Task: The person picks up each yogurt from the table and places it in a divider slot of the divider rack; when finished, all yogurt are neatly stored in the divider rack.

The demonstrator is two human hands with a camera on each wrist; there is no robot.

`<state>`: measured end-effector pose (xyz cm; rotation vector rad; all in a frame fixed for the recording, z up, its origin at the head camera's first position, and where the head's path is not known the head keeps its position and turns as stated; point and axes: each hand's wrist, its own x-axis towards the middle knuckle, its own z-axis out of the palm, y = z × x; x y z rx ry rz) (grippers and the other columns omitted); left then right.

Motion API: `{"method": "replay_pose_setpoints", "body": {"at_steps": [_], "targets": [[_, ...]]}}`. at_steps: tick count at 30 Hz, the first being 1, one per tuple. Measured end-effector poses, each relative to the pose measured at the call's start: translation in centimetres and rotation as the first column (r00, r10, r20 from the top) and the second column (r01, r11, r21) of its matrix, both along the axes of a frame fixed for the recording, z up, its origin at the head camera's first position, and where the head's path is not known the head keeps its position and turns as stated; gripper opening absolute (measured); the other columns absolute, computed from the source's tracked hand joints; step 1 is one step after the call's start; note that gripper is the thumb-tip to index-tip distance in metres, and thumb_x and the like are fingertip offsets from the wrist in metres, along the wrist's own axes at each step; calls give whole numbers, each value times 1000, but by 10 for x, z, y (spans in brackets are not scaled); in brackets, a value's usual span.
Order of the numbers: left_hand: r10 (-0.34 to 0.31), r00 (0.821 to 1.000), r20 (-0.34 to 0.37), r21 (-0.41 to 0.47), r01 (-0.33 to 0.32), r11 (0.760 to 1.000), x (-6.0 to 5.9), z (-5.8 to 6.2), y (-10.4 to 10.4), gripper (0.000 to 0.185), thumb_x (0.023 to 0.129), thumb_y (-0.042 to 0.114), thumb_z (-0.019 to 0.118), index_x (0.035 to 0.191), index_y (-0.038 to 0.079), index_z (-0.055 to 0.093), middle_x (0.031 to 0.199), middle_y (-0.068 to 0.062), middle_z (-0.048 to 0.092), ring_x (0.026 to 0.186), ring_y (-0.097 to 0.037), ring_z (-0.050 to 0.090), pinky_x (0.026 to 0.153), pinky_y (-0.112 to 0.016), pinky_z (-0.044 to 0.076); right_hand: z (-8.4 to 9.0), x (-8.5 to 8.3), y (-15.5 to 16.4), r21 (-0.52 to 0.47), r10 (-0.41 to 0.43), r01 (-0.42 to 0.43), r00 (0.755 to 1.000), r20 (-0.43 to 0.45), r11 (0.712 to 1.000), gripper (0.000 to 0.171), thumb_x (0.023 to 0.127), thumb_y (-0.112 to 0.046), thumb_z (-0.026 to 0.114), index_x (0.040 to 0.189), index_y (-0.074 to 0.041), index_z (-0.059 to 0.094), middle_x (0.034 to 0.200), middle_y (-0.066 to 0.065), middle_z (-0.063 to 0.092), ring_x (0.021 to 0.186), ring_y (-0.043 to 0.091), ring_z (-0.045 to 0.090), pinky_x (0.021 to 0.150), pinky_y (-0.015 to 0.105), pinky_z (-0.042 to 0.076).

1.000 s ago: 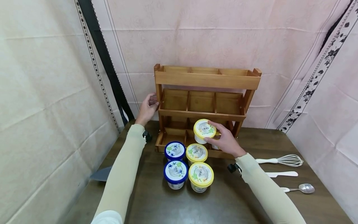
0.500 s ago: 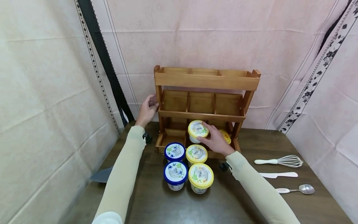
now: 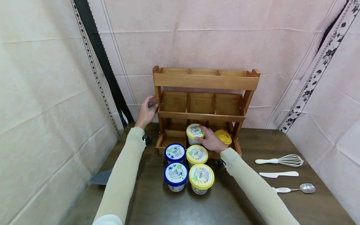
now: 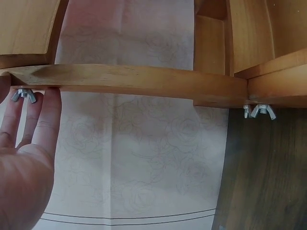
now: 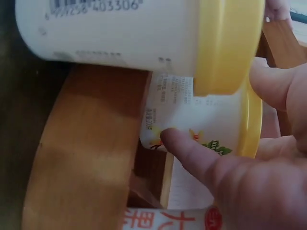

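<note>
With thumb and fingers, my right hand (image 3: 211,140) holds a yellow-lidded white tub (image 3: 194,132) in the bottom tier's middle compartment of the wooden shelf rack (image 3: 206,82). In the right wrist view one fingertip (image 5: 172,139) presses the tub's printed side and the thumb is at its lid. My left hand (image 3: 147,112) is at the rack's left post; in the left wrist view its fairly straight fingers (image 4: 48,120) touch the post (image 4: 139,80) beside a wing nut. A tub with a domed yellow lid (image 3: 224,136) sits in the bottom right compartment.
Before the rack stand two blue-lidded tubs (image 3: 176,175) and two yellow-lidded tubs (image 3: 201,178). At right on the dark table (image 3: 185,209) lie a whisk (image 3: 289,160), a white knife (image 3: 278,174) and a spoon (image 3: 306,188). A dark flat blade (image 3: 100,177) lies left, partly hidden by the sleeve.
My right hand has moved left and lowered the held tub into the bottom middle compartment. The domed yellow lid behind it has come into sight. My left hand stays at the post.
</note>
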<state>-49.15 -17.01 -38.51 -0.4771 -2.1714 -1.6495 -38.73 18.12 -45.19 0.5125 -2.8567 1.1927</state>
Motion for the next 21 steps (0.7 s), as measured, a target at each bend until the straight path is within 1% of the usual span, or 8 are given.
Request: {"method": "replay_pose_setpoints", "body": {"at_steps": [2, 6, 12, 17, 21], "targets": [[7, 1000, 1, -4, -7, 1000, 0, -1, -1, 44, 106, 12, 62, 149, 21, 55, 136, -11, 62, 129, -27, 62, 101, -45, 55, -1, -2, -1, -11, -4, 4, 1000, 28, 1000, 80, 104, -37, 68, 166, -8, 28, 162, 22, 42, 150, 41, 41, 125, 61, 33], [3, 1000, 1, -2, -3, 1000, -1, -2, -2, 44, 106, 13, 62, 149, 21, 55, 135, -11, 61, 129, -27, 62, 102, -45, 55, -3, -4, -3, -23, -10, 11, 999, 52, 1000, 79, 104, -34, 69, 166, -6, 29, 163, 23, 42, 150, 42, 41, 125, 62, 32], [2, 1000, 8, 1, -2, 1000, 1, -1, -2, 43, 106, 11, 62, 148, 21, 56, 136, -12, 61, 131, -28, 61, 103, -45, 54, -6, -5, -6, -21, -13, 15, 995, 99, 1000, 79, 104, -31, 68, 166, -6, 27, 162, 24, 42, 148, 42, 40, 125, 61, 32], [9, 1000, 21, -11, -9, 1000, 4, 0, -2, 44, 106, 12, 62, 149, 20, 55, 137, -12, 60, 132, -29, 61, 105, -47, 54, -11, -6, -7, -34, -10, 14, 994, 111, 999, 76, 105, -26, 66, 165, -3, 26, 162, 26, 41, 150, 43, 37, 126, 60, 31], [11, 1000, 11, -20, -11, 1000, 4, 1, -1, 44, 107, 13, 62, 149, 20, 54, 137, -12, 60, 132, -29, 61, 105, -49, 54, -11, -3, -7, -40, -30, 34, 994, 107, 999, 77, 103, -25, 67, 165, -3, 27, 162, 26, 41, 151, 43, 37, 125, 61, 31]]}}
